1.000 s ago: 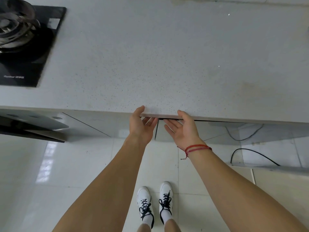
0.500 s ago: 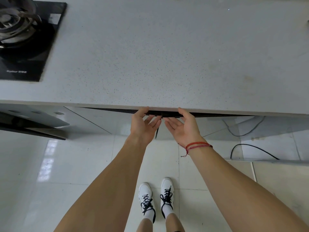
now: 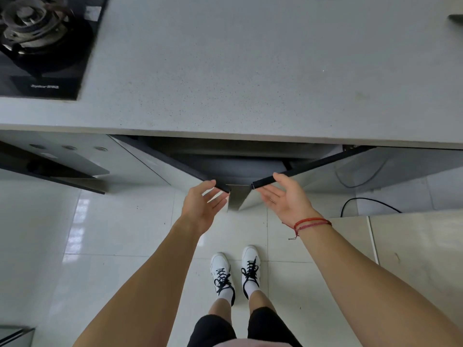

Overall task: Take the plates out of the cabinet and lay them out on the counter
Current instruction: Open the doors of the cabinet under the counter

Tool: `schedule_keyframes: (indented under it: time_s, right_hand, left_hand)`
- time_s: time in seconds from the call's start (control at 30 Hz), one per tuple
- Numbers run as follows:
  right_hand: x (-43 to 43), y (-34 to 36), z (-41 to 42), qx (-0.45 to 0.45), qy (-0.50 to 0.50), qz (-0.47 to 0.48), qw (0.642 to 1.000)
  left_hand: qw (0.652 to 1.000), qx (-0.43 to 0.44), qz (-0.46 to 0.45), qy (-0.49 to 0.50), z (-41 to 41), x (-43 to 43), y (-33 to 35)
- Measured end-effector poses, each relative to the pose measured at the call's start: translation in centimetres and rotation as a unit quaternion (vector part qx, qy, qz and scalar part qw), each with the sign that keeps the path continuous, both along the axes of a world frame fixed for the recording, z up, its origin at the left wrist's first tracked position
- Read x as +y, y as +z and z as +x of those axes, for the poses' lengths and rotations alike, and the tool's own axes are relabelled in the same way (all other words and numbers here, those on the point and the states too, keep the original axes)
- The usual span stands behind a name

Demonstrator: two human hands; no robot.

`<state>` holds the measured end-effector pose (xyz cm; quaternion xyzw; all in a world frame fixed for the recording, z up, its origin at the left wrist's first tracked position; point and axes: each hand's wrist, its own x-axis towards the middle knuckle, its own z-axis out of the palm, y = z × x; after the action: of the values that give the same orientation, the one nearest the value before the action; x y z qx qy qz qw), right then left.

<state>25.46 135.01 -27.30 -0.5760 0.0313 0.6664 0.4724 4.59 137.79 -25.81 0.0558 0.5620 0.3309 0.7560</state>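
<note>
Dark cabinet door edges (image 3: 170, 163) touch thumbs of slack-fingered left hand (image 3: 202, 207) and right hand (image 3: 288, 199).

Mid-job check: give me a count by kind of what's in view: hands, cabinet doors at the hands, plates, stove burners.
Hands: 2 (left hand, right hand)
Cabinet doors: 2 (left door, right door)
Plates: 0
Stove burners: 1
Total: 5

The stove (image 3: 42, 43) sits at the desk's (image 3: 250, 71) far left corner. Under the desk's near edge, the cabinet (image 3: 233, 161) stands with both doors swung outward. The left hand (image 3: 200, 206) touches the left door (image 3: 160, 166) at its end, and the right hand (image 3: 288, 199) touches the right door (image 3: 325, 161) at its end.
</note>
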Motion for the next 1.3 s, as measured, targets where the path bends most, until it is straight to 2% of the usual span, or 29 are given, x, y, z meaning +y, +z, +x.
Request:
schedule_keyframes:
  time_s: [0.4, 0.6, 0.8, 0.97, 1.1, 1.3]
  right_hand:
    - [-7.8, 1.0, 1.5, -0.140, 0.064, -0.069, 0.986]
    - [-11.4, 0.9, 3.0, -0.217, 0.073, -0.106, 0.968]
    - [-14.5, 0.1, 5.2, -0.298, 0.070, -0.165, 0.938]
    - [-16.8, -0.1, 7.5, -0.400, 0.102, -0.210, 0.887]
    - [-18.5, 0.7, 9.1, -0.503, 0.177, -0.242, 0.811]
    - [-19.7, 1.4, 9.6, -0.522, 0.224, -0.290, 0.770]
  left_hand:
    - [0.988, 0.136, 0.031, -0.065, -5.9, -5.8, 0.0]
    - [0.978, 0.208, 0.017, -0.011, -8.2, -8.2, 0.3]
    - [0.953, 0.303, -0.003, 0.017, -12.1, -10.6, 0.5]
    - [0.916, 0.399, -0.017, 0.031, -15.6, -11.6, 0.5]
    - [0.886, 0.462, -0.017, 0.015, -17.1, -12.1, 1.1]
    - [0.822, 0.564, 0.002, -0.084, -16.9, -12.7, 1.5]
